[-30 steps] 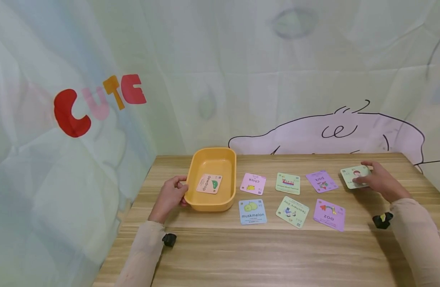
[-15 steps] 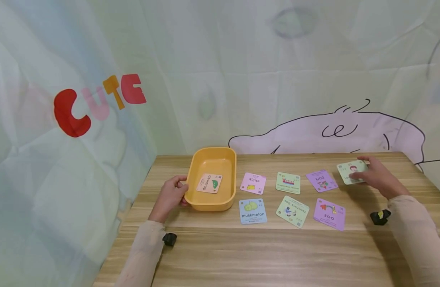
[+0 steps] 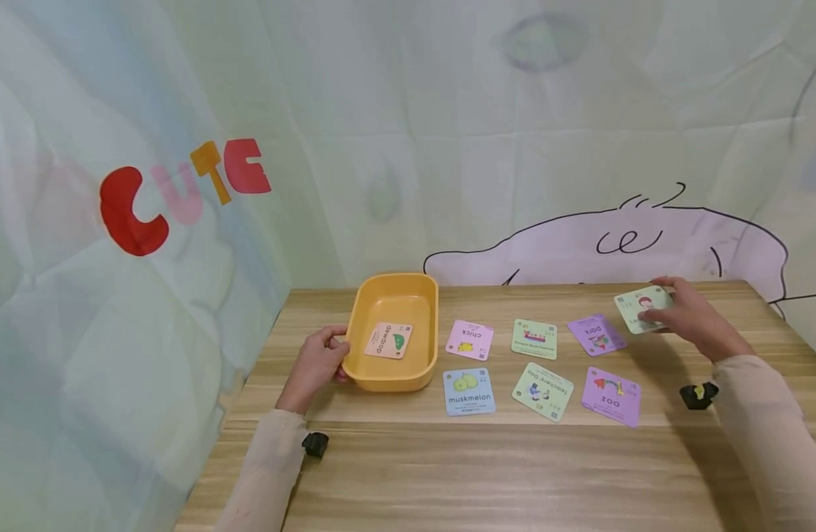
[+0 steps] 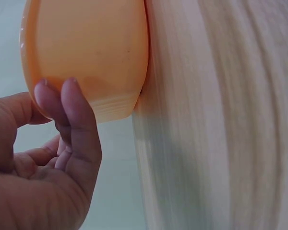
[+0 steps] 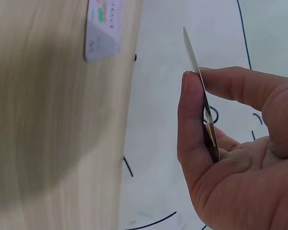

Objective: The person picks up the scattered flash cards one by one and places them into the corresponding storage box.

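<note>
A pale green picture card is pinched between thumb and fingers of my right hand, raised over the far right of the table. In the right wrist view the same card shows edge-on, standing clear of the wood. My left hand holds the near left rim of a yellow plastic bin, which stands on the table. Left fingers lie against the bin's outer wall in the left wrist view. Inside the bin lies a pink "dewdrop" card.
Two rows of cards lie right of the bin: a "chick" card, a "muskmelon" card, a "Teachers' Day" card, a "park" card, a "zoo" card and another green card. A printed curtain hangs behind the table.
My right hand has lifted the pale green card and carried it left and slightly away from me, toward the "park" card. The left hand and the bin have stayed put.
</note>
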Action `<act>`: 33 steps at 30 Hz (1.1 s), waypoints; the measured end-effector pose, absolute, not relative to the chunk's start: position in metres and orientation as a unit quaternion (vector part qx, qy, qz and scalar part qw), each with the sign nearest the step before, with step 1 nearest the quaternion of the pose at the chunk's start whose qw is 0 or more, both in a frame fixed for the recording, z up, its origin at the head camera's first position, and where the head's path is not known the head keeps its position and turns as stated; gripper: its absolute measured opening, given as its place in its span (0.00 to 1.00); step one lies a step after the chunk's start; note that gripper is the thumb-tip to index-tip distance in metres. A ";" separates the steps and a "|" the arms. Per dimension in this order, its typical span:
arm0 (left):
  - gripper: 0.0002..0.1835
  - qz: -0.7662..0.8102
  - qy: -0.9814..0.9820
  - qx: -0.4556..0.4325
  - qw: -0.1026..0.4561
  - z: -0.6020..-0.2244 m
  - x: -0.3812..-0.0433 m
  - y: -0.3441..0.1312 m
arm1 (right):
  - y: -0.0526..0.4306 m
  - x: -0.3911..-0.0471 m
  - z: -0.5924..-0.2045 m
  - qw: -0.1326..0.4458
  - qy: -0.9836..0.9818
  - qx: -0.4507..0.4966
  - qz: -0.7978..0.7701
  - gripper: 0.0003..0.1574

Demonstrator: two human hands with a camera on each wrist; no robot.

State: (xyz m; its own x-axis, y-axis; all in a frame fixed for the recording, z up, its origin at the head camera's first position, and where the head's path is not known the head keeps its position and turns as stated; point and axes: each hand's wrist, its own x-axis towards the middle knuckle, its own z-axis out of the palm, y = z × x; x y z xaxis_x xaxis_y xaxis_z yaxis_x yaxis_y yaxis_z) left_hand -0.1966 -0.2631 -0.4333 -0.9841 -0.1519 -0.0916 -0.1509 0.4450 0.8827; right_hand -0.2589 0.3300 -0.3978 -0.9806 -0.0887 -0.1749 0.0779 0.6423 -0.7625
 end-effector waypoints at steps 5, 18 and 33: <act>0.21 -0.525 -0.847 0.087 0.000 -0.431 -0.197 -0.263 | 0.322 -0.260 -0.390 0.097 0.903 -0.004 -0.419 0.57; 0.21 -0.530 -0.845 0.078 -0.002 -0.429 -0.196 -0.263 | 0.295 -0.261 -0.379 0.082 0.891 -0.036 -0.445 0.55; 0.21 -0.530 -0.844 0.083 -0.004 -0.432 -0.195 -0.263 | 0.270 -0.261 -0.369 0.084 0.883 -0.045 -0.460 0.56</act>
State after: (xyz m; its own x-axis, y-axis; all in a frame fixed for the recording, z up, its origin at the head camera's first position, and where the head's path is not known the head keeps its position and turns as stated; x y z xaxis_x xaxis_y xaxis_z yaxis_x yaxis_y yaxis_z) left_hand -0.1953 -0.2633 -0.4316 -0.9862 -0.1357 -0.0950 -0.1445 0.4248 0.8937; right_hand -0.2611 0.2704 -0.3686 -0.9818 -0.1574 -0.1066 -0.0027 0.5723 -0.8200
